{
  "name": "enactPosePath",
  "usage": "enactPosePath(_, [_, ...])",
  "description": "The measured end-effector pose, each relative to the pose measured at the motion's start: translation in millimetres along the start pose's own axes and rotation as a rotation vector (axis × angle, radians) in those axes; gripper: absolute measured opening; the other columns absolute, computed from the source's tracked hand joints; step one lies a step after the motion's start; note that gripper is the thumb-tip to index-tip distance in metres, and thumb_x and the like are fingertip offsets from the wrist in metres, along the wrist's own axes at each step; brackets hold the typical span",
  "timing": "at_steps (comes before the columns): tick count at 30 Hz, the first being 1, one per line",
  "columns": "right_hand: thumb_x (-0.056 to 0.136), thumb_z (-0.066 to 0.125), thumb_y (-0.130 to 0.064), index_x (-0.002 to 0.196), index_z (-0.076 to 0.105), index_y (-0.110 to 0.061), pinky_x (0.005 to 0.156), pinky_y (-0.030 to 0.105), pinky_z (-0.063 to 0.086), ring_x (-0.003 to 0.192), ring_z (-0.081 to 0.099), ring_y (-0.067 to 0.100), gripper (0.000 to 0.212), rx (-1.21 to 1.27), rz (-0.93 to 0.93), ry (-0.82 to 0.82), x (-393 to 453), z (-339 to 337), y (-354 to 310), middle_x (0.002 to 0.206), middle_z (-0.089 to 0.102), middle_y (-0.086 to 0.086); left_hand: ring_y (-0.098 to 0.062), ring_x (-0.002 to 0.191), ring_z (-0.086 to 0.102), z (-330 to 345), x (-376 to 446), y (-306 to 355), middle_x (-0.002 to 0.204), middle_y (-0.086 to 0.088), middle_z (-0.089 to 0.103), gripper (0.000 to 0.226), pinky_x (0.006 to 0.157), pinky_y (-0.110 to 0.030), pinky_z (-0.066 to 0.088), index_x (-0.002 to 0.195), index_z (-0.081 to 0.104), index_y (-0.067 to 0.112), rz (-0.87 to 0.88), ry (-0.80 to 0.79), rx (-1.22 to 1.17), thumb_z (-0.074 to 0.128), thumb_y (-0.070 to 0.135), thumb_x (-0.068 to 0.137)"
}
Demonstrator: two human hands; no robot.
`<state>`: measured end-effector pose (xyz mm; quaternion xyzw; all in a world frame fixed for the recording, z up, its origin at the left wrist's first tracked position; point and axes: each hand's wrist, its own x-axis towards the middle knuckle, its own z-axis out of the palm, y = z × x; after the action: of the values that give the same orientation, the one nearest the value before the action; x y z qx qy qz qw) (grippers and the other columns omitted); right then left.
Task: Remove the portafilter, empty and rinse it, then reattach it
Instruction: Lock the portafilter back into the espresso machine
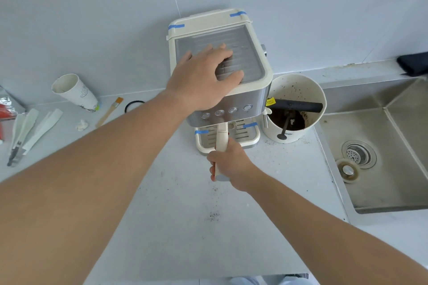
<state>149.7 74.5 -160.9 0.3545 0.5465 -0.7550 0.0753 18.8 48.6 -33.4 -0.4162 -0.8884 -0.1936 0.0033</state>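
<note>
From the head camera, the left hand (203, 76) lies flat on top of the espresso machine (222, 65), fingers spread over the ribbed warming plate, palm pressing down and holding nothing; it looks to be bracing the body of the machine. The right hand (228, 164) is clenched round the cream handle of the portafilter (221, 137), its grip taking the lower end of the handle nearest the person. The handle's long axis runs from that hand straight away toward the machine, its far end disappearing under the front panel, just below the row of buttons (225, 111) and above the drip tray (228, 139). The basket end is hidden, so whether it is locked in the group head cannot be told. Judging from this, the coming move is a sideways swing of the handle about that hidden end, and only the right hand is placed to make it. The knock box (296, 109), dark with spent grounds, stands touching the machine's right side, and the sink (382, 150) lies further right, both on the working hand's side. Loose grounds speckle the desk (185, 215).
</note>
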Motion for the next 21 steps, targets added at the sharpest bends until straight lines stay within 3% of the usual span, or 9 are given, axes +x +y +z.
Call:
enactPosePath(9, [0.081, 0.056, 0.007, 0.097, 0.051, -0.012, 0.048, 0.034, 0.050, 0.046, 0.053, 0.023, 0.026, -0.055, 0.025, -0.197, -4, -28, -9, 0.069, 0.051, 0.012, -0.006, 0.145, 0.024, -4, -3, 2, 0.156, 0.012, 0.035, 0.059, 0.120, -0.039, 0.010, 0.140, 0.045, 0.035, -0.026, -0.029, -0.027, 0.047, 0.059, 0.086])
enactPosePath(15, [0.084, 0.059, 0.007, 0.117, 0.052, -0.007, 0.049, 0.035, 0.051, 0.048, 0.053, 0.023, 0.036, -0.005, 0.031, -0.232, -7, -28, -11, 0.069, 0.051, 0.012, -0.007, 0.144, 0.026, -6, -4, 3, 0.155, 0.011, 0.037, 0.059, 0.118, -0.037, 0.010, 0.140, 0.047, 0.034, -0.020, -0.003, -0.033, 0.049, 0.058, 0.086])
enactPosePath(21, [0.087, 0.062, 0.003, 0.116, 0.052, -0.007, 0.052, 0.036, 0.053, 0.052, 0.055, 0.023, 0.032, 0.025, 0.028, -0.229, -12, -30, -10, 0.074, 0.052, 0.013, -0.005, 0.142, 0.030, -7, -4, 2, 0.153, 0.011, 0.041, 0.058, 0.115, -0.032, 0.011, 0.137, 0.051, 0.033, -0.013, 0.031, -0.051, 0.051, 0.057, 0.085])
